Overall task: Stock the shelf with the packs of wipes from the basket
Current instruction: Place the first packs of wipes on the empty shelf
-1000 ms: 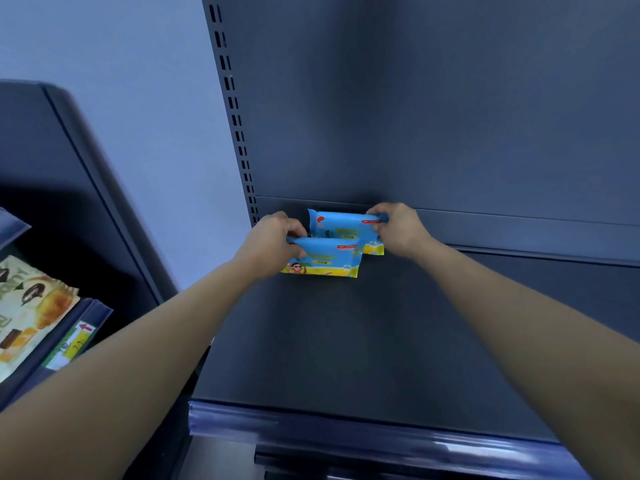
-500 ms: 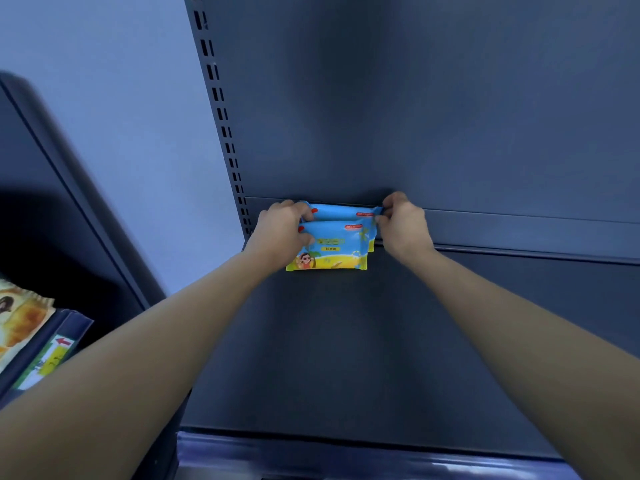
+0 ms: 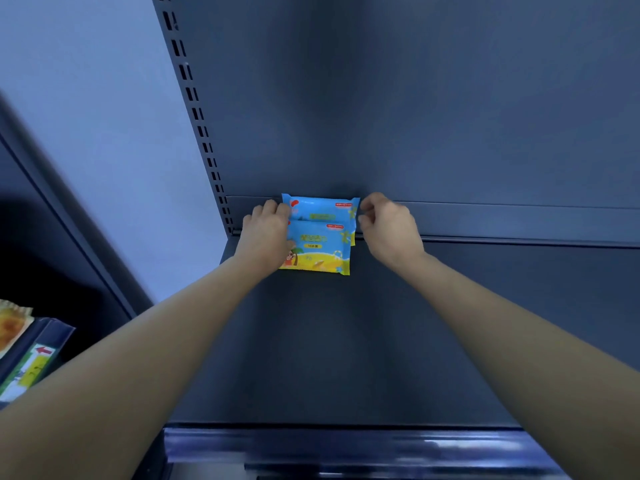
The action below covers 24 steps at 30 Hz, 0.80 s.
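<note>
Two blue-and-yellow packs of wipes stand on edge at the back left of the dark shelf (image 3: 346,341). The front pack (image 3: 320,249) leans against the back pack (image 3: 320,209), which rests on the shelf's rear panel. My left hand (image 3: 268,233) holds the left end of the front pack, thumb on its face and fingers reaching the back pack's corner. My right hand (image 3: 389,226) is at the right end of the back pack with fingers loosely curled. Its fingertips are right at the edge and show no clear grip. The basket is out of view.
A slotted upright (image 3: 197,116) borders the shelf on the left. The front price rail (image 3: 346,448) runs along the near edge. A neighbouring shelf at lower left holds a yellow snack bag (image 3: 12,327) and a price tag (image 3: 34,368).
Both packs have been pushed back against the rear panel and lined up, one in front of the other. My right hand has eased off the back pack's right end.
</note>
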Each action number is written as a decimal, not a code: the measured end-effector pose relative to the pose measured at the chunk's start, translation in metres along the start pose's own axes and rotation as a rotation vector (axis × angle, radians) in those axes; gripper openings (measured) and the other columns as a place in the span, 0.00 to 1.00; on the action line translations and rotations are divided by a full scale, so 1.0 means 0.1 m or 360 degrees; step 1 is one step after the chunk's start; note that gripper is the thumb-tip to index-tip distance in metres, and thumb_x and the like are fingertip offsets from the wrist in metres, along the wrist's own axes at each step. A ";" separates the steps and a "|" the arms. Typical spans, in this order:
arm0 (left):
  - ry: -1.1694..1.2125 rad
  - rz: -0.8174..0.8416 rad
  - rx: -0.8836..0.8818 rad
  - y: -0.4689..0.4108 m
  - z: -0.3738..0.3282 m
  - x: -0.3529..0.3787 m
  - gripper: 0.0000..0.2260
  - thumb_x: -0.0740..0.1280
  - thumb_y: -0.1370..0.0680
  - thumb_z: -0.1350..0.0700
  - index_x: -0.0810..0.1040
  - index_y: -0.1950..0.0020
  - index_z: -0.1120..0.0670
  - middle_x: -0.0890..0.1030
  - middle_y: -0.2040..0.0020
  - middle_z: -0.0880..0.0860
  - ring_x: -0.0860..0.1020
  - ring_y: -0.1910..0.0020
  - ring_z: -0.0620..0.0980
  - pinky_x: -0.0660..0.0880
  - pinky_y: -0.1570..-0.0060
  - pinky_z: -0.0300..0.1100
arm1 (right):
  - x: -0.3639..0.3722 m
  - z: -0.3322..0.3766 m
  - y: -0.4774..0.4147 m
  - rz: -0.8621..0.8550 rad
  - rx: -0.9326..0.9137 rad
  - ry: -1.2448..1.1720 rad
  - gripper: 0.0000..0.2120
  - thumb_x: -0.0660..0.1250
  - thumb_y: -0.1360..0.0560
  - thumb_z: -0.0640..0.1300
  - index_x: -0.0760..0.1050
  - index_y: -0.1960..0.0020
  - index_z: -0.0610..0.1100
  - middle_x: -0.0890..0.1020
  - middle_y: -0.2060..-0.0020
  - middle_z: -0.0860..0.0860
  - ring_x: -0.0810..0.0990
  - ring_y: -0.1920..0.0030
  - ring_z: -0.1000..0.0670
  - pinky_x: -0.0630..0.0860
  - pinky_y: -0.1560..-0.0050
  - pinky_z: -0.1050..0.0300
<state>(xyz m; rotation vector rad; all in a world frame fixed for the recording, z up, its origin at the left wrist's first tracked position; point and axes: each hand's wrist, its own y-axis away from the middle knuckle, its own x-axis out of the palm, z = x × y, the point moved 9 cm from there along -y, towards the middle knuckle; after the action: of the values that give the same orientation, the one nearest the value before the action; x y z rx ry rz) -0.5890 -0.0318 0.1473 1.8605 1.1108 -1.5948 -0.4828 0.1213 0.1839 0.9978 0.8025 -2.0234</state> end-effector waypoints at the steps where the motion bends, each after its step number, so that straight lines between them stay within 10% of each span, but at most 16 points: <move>1: -0.0058 -0.0013 -0.0002 0.02 -0.01 -0.02 0.23 0.68 0.25 0.55 0.66 0.33 0.56 0.69 0.39 0.56 0.68 0.39 0.57 0.64 0.39 0.50 | -0.02 0.00 0.04 0.0007 -0.0015 0.0000 0.10 0.57 0.23 0.39 0.73 0.43 0.40 0.81 0.50 0.42 0.78 0.51 0.39 0.77 0.52 0.47; 15: 0.0235 -0.0346 0.0412 0.77 -1.17 -0.83 0.15 0.66 0.24 0.57 0.72 0.38 0.55 0.72 0.41 0.53 0.69 0.42 0.54 0.61 0.42 0.44 | -0.78 0.05 0.81 -0.0093 -0.0523 0.0417 0.17 0.61 0.21 0.45 0.69 0.34 0.41 0.74 0.39 0.45 0.70 0.38 0.43 0.68 0.38 0.49; 24: 0.0314 -0.0489 0.0759 1.89 -2.43 -1.09 0.13 0.70 0.27 0.59 0.75 0.43 0.58 0.75 0.46 0.56 0.72 0.47 0.57 0.67 0.45 0.50 | -1.64 -0.44 1.83 -0.0368 -0.0761 0.0657 0.15 0.70 0.29 0.40 0.76 0.44 0.36 0.80 0.51 0.40 0.78 0.52 0.36 0.74 0.54 0.46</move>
<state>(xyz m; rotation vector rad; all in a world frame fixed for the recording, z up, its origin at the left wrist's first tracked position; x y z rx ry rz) -0.2931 0.0148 0.2770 2.2770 1.2259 -2.0240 -0.2462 0.1110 0.2614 1.0827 1.5984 -1.6926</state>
